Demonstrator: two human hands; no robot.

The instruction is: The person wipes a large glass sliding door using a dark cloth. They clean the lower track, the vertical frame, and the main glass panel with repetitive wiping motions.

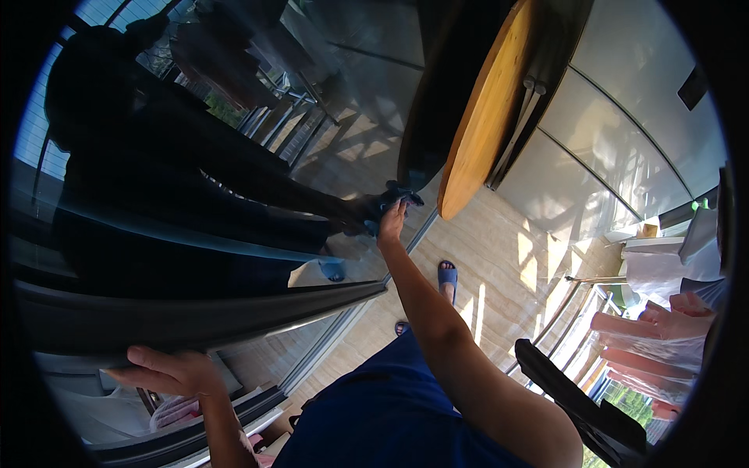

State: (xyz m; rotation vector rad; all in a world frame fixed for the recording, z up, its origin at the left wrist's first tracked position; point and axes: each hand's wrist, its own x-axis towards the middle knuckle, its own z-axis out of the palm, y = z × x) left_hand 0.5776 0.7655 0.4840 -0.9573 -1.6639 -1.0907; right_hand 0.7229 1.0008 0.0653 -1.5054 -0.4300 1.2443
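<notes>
My right hand (392, 222) is stretched forward and presses a dark, crumpled cloth (409, 196) against a large glass door panel (327, 146). The dark glass mirrors my head, my arm and the cloth. Lower left, my left hand (175, 371) lies along the dark edge frame (234, 327) of the panel, its thumb and a finger pointing left. Part of that hand is hard to make out, so whether it grips the frame is unclear. My blue clothing (374, 409) fills the bottom middle.
A wooden round tabletop (488, 117) stands on edge beside folded metal legs (518, 134), against pale wall panels (591, 169). A floor track (319, 345) crosses the tiles (491, 257) near my blue sandal (447, 274). Covered clothes (649, 345) hang right, near a black bar (576, 392).
</notes>
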